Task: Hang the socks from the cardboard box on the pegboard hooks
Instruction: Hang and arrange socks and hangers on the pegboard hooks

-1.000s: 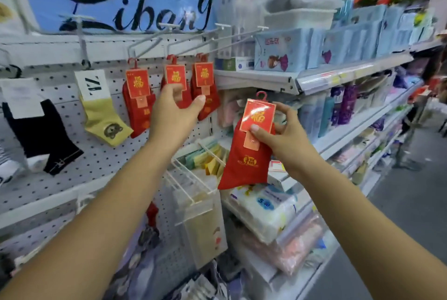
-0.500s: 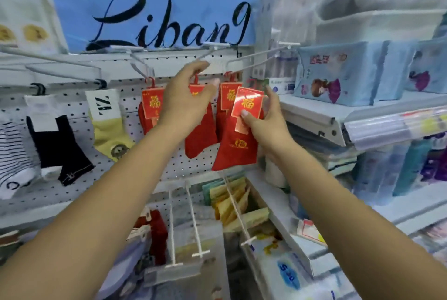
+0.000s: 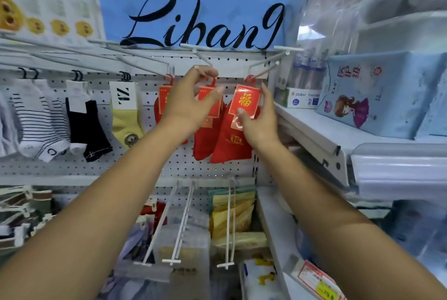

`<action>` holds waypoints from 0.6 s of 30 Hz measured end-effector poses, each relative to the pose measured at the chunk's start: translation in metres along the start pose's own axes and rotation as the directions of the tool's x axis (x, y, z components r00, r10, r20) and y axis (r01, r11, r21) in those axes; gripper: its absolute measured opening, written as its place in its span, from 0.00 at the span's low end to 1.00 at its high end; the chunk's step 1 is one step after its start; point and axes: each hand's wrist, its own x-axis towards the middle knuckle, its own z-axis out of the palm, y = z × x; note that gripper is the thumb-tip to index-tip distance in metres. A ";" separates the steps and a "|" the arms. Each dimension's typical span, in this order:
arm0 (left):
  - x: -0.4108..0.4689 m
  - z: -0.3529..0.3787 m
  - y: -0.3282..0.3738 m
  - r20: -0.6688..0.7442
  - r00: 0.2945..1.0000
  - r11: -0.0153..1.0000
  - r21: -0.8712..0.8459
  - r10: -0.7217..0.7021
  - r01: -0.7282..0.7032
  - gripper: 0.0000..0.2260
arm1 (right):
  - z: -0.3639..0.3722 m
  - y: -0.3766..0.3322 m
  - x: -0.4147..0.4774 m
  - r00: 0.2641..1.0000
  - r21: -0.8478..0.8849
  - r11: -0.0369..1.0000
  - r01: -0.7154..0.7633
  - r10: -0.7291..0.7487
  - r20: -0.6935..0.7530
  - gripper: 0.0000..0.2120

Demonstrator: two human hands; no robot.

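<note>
Because the two bare forearms fill the near part of the view, one meets first the right hand (image 3: pixel 260 118), which pinches the red card header of a red sock pair (image 3: pixel 232 140) between thumb and fingers; the thumb lies on the lower edge of the card. The sock pair hangs limp under the card, so I judge it light and soft, with nothing fragile in it. The card is the only stiff part (and a little glossy, so maybe slippery), and it is the good place to take hold, because it steers the small red plastic hanger (image 3: pixel 249 80) at the top.

Just beside it, the left hand (image 3: pixel 191 103) is half closed in front of the hung red socks (image 3: pixel 205 140), with its fingers up near their hanger; whether it really grips something, I cannot tell.

Behind the hands, the hanger looks to be at or on the white hook (image 3: pixel 266 71) of the pegboard (image 3: pixel 169 169), but I cannot say it is fully seated. The cardboard box is not in view.
</note>
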 end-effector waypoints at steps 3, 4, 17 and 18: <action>-0.002 0.002 0.001 -0.014 1.000 1.000 0.006 -0.003 0.003 0.11 | -0.005 0.005 0.009 1.000 -0.067 0.998 0.013 -0.012 0.027 0.38; -0.002 0.003 0.001 -0.017 1.000 1.000 0.006 -0.007 0.007 0.11 | -0.007 0.006 0.012 0.999 -0.088 0.996 0.017 -0.013 0.037 0.38; -0.037 -0.005 -0.010 -0.041 0.993 0.994 -0.003 -0.107 0.107 0.24 | -0.020 0.013 -0.024 0.981 -0.367 0.914 0.172 -0.123 0.152 0.41; -0.047 -0.009 -0.014 -0.040 0.992 0.993 0.014 -0.120 0.121 0.25 | -0.021 0.014 -0.031 0.978 -0.356 0.917 0.179 -0.127 0.164 0.40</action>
